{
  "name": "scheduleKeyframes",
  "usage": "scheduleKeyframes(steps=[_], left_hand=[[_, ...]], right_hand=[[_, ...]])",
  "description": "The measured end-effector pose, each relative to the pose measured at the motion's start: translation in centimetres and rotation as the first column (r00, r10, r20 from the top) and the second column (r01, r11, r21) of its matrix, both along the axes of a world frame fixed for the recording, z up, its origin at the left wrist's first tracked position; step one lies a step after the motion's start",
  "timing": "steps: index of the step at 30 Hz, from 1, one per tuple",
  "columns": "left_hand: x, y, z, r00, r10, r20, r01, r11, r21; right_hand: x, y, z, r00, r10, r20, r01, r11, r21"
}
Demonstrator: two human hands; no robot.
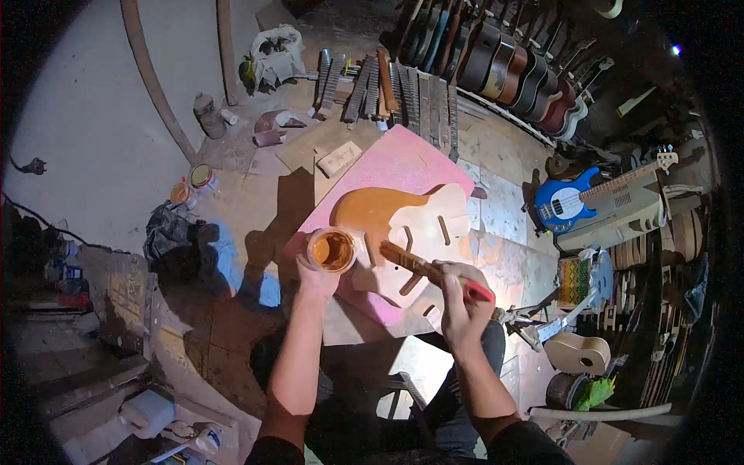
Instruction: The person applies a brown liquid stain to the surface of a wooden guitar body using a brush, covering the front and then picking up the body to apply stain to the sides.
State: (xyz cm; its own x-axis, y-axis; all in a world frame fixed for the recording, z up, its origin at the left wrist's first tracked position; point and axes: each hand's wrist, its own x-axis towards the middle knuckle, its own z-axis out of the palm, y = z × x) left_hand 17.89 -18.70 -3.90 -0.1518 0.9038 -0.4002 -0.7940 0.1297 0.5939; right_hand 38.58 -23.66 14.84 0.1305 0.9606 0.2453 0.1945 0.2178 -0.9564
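Note:
My left hand grips a clear plastic cup of orange-brown liquid, held over the left edge of an electric guitar body. In my right hand is a flat paintbrush with a red-ended handle. Its stained bristles point left, over the middle of the body; whether they touch the wood I cannot tell. Orange-brown colour covers the body's upper left part, and the rest is pale bare wood with cut-out slots. Beneath it lies a pink board, turned at an angle on the worktop.
A small pale block lies beyond the board. Fretted necks line the far edge, with guitars hanging behind. A blue bass guitar stands at right. Jars and a blue cloth are at left.

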Motion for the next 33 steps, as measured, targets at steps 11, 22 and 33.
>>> scheduleKeyframes(steps=[11, 22, 33], left_hand=[[0.6, 0.2, 1.5, 0.91, -0.151, 0.387, 0.148, 0.988, 0.038], [1.5, 0.4, 2.8, 0.975, -0.104, 0.198, 0.131, 0.983, -0.126], [1.6, 1.3, 3.6, 0.998, 0.059, 0.028, -0.04, 0.886, -0.461]], right_hand=[[-5.1, 3.3, -1.6, 0.817, 0.31, 0.487, -0.39, 0.918, 0.07], [-5.3, 2.5, -2.4, 0.98, 0.155, 0.126, -0.137, 0.98, -0.142], [-3.6, 3.3, -2.6, 0.856, 0.256, 0.448, -0.294, 0.956, 0.016]])
